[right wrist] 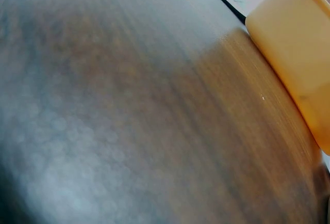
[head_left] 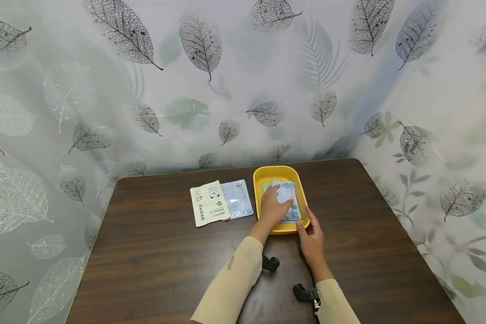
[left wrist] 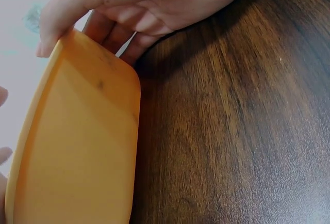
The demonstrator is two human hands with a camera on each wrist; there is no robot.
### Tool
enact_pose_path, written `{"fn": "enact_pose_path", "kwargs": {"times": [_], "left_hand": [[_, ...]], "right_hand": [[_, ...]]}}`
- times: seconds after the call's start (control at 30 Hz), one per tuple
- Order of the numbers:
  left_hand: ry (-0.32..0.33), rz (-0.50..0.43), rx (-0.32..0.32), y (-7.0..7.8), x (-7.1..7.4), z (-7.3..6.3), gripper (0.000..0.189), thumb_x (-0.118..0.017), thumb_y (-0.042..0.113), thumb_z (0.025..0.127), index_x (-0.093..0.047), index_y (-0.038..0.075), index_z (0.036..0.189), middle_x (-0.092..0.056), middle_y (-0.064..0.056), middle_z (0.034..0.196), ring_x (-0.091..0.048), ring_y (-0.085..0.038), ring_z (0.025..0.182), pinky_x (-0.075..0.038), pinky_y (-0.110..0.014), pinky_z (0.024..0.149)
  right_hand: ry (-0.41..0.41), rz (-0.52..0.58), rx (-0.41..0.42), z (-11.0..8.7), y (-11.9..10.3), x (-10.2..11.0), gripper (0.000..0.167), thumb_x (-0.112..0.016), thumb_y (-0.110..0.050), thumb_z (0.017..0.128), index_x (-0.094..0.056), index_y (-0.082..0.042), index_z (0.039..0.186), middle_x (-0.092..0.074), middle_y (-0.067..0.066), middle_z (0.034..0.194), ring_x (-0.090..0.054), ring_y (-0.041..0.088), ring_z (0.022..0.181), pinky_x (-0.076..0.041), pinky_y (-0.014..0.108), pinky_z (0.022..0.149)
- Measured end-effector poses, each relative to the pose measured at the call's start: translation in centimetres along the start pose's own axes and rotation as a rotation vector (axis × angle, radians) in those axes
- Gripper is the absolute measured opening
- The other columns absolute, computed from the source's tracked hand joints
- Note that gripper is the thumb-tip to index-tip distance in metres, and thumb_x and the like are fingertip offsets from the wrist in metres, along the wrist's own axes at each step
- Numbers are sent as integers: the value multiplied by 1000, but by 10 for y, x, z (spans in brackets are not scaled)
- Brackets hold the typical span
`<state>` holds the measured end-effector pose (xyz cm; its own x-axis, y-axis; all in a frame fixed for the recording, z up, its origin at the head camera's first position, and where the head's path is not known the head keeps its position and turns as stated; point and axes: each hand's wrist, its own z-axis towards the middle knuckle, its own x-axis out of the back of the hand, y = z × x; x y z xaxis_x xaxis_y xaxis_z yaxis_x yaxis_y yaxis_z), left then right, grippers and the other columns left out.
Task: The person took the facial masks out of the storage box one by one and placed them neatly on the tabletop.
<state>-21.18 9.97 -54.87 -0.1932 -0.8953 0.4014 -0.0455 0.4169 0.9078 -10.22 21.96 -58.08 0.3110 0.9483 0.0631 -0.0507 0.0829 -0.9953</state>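
A yellow plastic tray (head_left: pixel 303 193) stands near the back of the table, with flat pale-blue sachets (head_left: pixel 294 209) lying overlapped inside. My left hand (head_left: pixel 270 208) reaches over its near left side, thumb and fingers spread apart on the top sachet; the palm hides part of it. With my right hand (head_left: pixel 312 240) I grip the tray's near right corner, thumb at the rim and fingers along the outer wall. The left wrist view shows this right hand (left wrist: pixel 149 7) around the corner of the tray (left wrist: pixel 82 131). In the right wrist view, the tray's wall (right wrist: pixel 294 38) fills the upper right.
Left of the tray, a cream sachet (head_left: pixel 209 203) with a cartoon print partly overlaps a blue sachet (head_left: pixel 238 198). They lie on a dark wood-grain table (head_left: pixel 158 256). A leaf-patterned curtain (head_left: pixel 235 90) hangs behind the back edge and along the sides.
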Motion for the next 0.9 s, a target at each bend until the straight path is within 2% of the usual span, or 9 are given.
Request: {"fn": "enact_pose_path", "kwargs": {"times": [0.1, 0.23, 0.37, 0.5, 0.7, 0.9], "left_hand": [[18, -29, -30, 1, 1, 1, 67, -72, 33, 92, -48, 14, 151, -31, -11, 168, -31, -32, 154, -31, -52, 124], [35, -56, -51, 1, 2, 2, 67, -72, 34, 91, -49, 13, 151, -30, -9, 168, -31, -31, 155, -29, -50, 125], [14, -88, -72, -1, 2, 3, 72, -72, 36, 90, -47, 12, 153, -25, -8, 170, -27, -31, 157, -28, -49, 126], [-12, -111, -65, -2, 3, 3, 77, -72, 37, 91, -42, 10, 156, -20, -9, 172, -23, -32, 158, -27, -50, 126], [-30, -111, -42, -1, 2, 3, 81, -70, 34, 92, -33, 7, 160, -20, -6, 172, -23, -28, 158, -25, -47, 127], [2, -145, -75, -1, 3, 4, 82, -69, 27, 93, -29, 5, 161, -21, -6, 172, -24, -26, 158, -23, -45, 128]], "right_hand": [[4, 6, -8, 0, -2, 0, 59, -57, -6, 102, -37, -6, 158, -33, 11, 166, -30, 27, 154, -34, 8, 112], [10, 4, -21, 0, -4, 0, 59, -58, -5, 102, -38, -6, 157, -34, 10, 166, -30, 26, 153, -34, 10, 114], [11, 7, -19, 1, -3, 0, 59, -58, -5, 102, -38, -6, 157, -34, 11, 166, -30, 25, 153, -34, 11, 114], [9, 5, -11, 1, -2, 0, 59, -57, -5, 102, -38, -6, 157, -33, 12, 166, -30, 27, 153, -34, 9, 113], [6, -2, -6, 0, 0, 0, 59, -58, -6, 102, -37, -7, 158, -33, 12, 166, -30, 28, 153, -34, 4, 109], [3, 13, -1, 0, 0, -1, 59, -58, -5, 102, -37, -7, 158, -33, 12, 166, -31, 28, 153, -35, 5, 109]]}}
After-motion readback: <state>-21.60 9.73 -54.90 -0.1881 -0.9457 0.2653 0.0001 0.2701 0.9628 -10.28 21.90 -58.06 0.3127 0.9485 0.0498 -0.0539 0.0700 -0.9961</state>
